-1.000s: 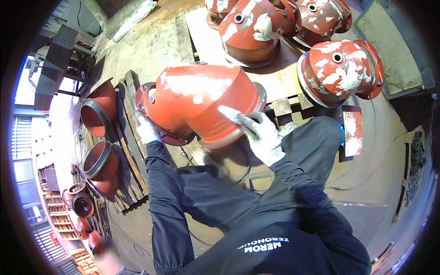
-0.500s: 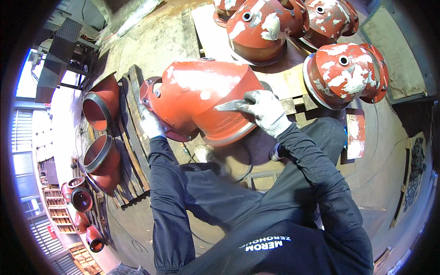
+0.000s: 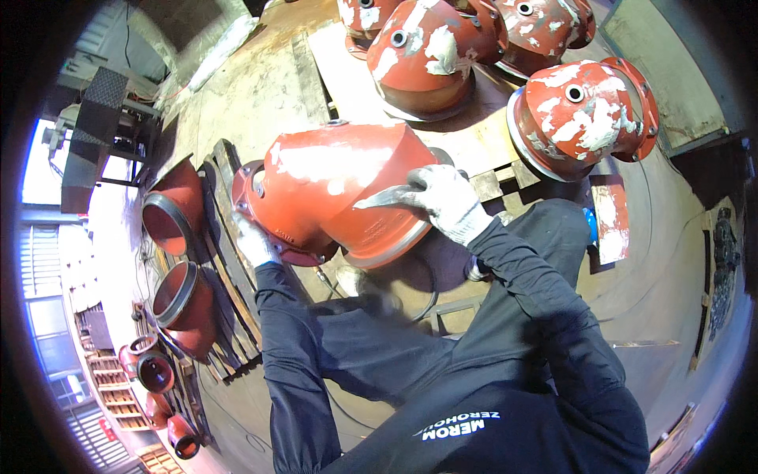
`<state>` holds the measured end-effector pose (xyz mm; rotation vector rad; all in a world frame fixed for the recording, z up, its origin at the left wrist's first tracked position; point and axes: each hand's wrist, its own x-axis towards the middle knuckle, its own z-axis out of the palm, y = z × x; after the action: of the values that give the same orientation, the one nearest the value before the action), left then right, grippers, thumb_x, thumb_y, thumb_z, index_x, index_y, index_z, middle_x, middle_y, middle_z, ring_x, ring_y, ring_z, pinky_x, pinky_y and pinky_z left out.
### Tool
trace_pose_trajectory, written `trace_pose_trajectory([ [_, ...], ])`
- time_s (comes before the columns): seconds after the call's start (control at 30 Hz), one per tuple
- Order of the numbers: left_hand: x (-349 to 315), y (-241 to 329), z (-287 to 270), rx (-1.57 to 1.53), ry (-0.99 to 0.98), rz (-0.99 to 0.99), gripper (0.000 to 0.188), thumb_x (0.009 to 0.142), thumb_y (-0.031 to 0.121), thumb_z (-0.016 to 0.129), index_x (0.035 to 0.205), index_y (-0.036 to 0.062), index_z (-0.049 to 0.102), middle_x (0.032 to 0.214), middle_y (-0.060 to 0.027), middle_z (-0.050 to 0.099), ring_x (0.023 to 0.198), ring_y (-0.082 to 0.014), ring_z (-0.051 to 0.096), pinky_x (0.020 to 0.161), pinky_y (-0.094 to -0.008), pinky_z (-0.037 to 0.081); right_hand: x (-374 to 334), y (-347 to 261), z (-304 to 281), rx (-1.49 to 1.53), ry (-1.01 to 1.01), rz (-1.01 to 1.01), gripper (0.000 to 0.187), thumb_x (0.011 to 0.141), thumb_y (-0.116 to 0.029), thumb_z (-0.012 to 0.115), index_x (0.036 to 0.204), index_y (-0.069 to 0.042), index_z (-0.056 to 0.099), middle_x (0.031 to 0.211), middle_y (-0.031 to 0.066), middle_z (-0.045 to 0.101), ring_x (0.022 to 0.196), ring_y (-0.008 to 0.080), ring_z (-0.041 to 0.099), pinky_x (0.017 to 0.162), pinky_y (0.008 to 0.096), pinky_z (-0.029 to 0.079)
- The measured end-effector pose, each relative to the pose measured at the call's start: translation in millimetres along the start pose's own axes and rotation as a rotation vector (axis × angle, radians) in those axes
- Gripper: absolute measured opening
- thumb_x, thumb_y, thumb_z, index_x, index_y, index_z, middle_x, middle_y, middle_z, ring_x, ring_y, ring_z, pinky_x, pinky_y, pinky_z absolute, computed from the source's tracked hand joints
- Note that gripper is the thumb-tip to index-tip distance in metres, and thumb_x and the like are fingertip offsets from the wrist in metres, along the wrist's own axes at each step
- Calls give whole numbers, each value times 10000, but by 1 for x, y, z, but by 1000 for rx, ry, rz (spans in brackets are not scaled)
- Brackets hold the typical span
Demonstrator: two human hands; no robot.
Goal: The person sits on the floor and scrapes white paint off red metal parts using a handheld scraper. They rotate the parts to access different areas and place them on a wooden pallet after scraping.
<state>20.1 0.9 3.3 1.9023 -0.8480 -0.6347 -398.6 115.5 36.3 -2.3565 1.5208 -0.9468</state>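
Note:
A large red pipe fitting (image 3: 304, 186), smeared with white filler along its top, lies in front of me. My left hand (image 3: 254, 239), in a white glove, is closed about the flange at the fitting's left end; some of its fingertips are hidden. In my gloved right hand (image 3: 446, 197) is a flat grey scraper (image 3: 387, 197) with a tapering tip. Its blade points left and lies against the fitting's right-hand part, above the pale lower rim. The part inside my fingers cannot be seen.
Several more red fittings (image 3: 584, 110) with white patches stand at the back right. On my left, wide-mouthed red fittings (image 3: 185, 292) rest on a wooden pallet (image 3: 237, 316). A hose (image 3: 432, 288) runs along the floor below the fitting. A red-and-white board (image 3: 610, 217) lies beyond my right knee.
My view has shifted a little, so the scene sits differently in the picture. The scraper tip is slightly farther left and higher on the fitting. Both hands keep their hold.

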Motion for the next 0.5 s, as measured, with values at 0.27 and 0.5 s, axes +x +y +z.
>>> trace_pose_trajectory([
  [0.27, 4, -5, -1, -224, 13, -22, 780, 1064, 674, 461, 1303, -45, 646, 1019, -87, 696, 781, -201, 610, 677, -377, 524, -56, 18, -25, 374, 466, 560, 371, 989, -7, 682, 1359, -35, 684, 1146, 83, 658, 980, 154, 661, 841, 286, 546],
  [0.5, 12, -19, -13, -406, -185, -135, 849, 1068, 697, 411, 1543, -4, 476, 1485, -141, 576, 1308, -282, 570, 1149, -404, 437, -77, 14, 1, 1060, 527, 1014, 361, 1069, -140, 632, 1394, 16, 642, 1327, 159, 699, 1228, 204, 656, 1035, 330, 533],
])
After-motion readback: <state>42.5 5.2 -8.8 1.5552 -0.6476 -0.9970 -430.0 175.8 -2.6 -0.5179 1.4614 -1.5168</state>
